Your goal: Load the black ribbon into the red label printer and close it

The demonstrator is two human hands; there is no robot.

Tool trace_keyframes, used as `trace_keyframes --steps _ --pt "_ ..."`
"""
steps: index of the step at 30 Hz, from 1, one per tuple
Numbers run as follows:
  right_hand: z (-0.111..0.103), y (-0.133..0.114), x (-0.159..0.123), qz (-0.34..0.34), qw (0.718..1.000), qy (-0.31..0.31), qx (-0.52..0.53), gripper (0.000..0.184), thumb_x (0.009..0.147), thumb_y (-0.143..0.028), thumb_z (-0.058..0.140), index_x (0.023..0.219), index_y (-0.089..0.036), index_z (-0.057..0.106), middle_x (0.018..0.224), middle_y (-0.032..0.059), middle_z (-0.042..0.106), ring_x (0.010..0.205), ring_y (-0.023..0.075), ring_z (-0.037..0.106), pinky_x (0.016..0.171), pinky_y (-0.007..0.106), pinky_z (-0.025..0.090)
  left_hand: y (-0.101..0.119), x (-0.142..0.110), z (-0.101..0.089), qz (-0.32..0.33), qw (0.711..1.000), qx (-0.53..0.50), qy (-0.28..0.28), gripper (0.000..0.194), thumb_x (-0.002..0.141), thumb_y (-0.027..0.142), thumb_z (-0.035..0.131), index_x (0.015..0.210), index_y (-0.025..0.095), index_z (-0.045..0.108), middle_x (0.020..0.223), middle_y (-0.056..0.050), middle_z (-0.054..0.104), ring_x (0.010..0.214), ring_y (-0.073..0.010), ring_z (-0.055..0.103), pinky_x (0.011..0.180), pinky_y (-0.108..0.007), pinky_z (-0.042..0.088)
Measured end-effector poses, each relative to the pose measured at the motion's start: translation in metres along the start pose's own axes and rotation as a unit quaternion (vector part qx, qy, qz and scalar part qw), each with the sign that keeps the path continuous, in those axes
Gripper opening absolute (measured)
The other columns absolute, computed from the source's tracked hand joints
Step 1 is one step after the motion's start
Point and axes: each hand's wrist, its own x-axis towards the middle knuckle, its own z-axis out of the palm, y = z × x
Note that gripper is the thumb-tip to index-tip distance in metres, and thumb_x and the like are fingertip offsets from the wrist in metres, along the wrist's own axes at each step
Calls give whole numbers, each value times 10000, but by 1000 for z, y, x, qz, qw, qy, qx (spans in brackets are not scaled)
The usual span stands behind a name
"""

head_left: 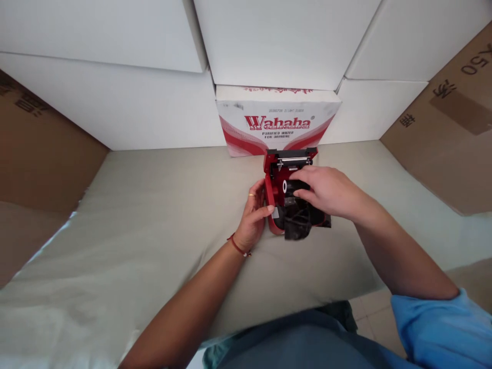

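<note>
A small red device (271, 190) with its lid (291, 153) flipped open lies on a cloth-covered table (154, 215). My left hand (253, 218) grips its left side, fingers curled round the red casing. My right hand (326, 192) reaches into the open compartment, its fingers closed on a black roll with a white core (286, 186). A crumpled black piece (298, 225) hangs out at the device's near end.
A white and red Wahaha carton (277, 120) stands just behind the device. White boxes (284, 41) are stacked along the back. Brown cardboard boxes (446, 128) flank the table on the right and on the left (42, 154).
</note>
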Motion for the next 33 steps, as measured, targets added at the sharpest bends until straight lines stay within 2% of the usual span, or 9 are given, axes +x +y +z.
trace_keyframes --steps 3,8,14,18,21,23,25,29,33 --pt "5 -15 10 64 994 -25 -84 395 1060 -274 628 1437 -251 742 1351 139 795 1143 357 785 861 414 591 -1 1 -1 0 1000 -5 1 734 732 369 945 1415 322 678 1585 -47 630 1544 -338 504 1315 -507 370" --pt "13 -15 20 79 992 -25 -98 394 1060 -268 620 1434 -251 741 1376 154 800 1130 375 798 844 431 601 -3 2 -2 0 1000 -4 -6 751 736 385 943 1430 326 661 1564 -47 640 1534 -337 512 1306 -508 374" --pt "29 9 18 -27 999 22 20 468 1007 -157 661 1461 -237 740 1476 117 778 1302 324 758 1096 448 587 -5 2 -4 0 1000 -3 -4 746 734 375 941 1423 325 659 1562 -42 644 1529 -332 516 1313 -505 366" --pt "36 23 -5 -66 988 99 98 262 1055 -237 637 1221 -245 839 1228 78 871 1090 282 814 981 445 639 -4 1 -4 4 1000 0 -11 737 753 379 937 1431 325 653 1600 -49 624 1552 -333 504 1328 -516 357" --pt "38 21 -31 -152 962 176 142 264 1118 -316 595 1134 -259 853 1182 63 884 1050 253 809 978 449 648 -3 1 -3 8 1000 6 -13 733 767 388 932 1439 320 648 1628 -56 605 1569 -334 492 1344 -525 341" --pt "42 15 -49 -210 945 197 156 238 1118 -314 623 1147 -261 853 1236 59 878 1131 247 802 1022 446 654 -3 1 -2 10 1000 8 -10 730 767 387 930 1438 316 653 1633 -58 603 1567 -334 496 1345 -526 343" --pt "51 9 -65 -230 940 207 142 212 1103 -289 656 1189 -262 849 1268 58 873 1208 255 795 1047 454 668 -2 1 0 13 1000 7 -4 722 763 380 924 1433 315 662 1625 -59 614 1561 -335 505 1344 -526 351" --pt "73 0 -87 -201 947 238 80 305 1096 -229 645 1366 -258 784 1379 76 836 1323 269 778 1175 526 630 1 -5 8 17 1000 13 9 715 777 401 904 1443 315 661 1605 -58 638 1560 -343 516 1357 -532 346" --pt "87 0 -96 -199 944 257 51 413 1091 -164 612 1489 -232 697 1457 94 797 1401 254 741 1270 544 562 6 -19 17 14 999 51 -3 753 887 467 846 1571 314 572 1674 -84 579 1587 -356 502 1369 -553 333"
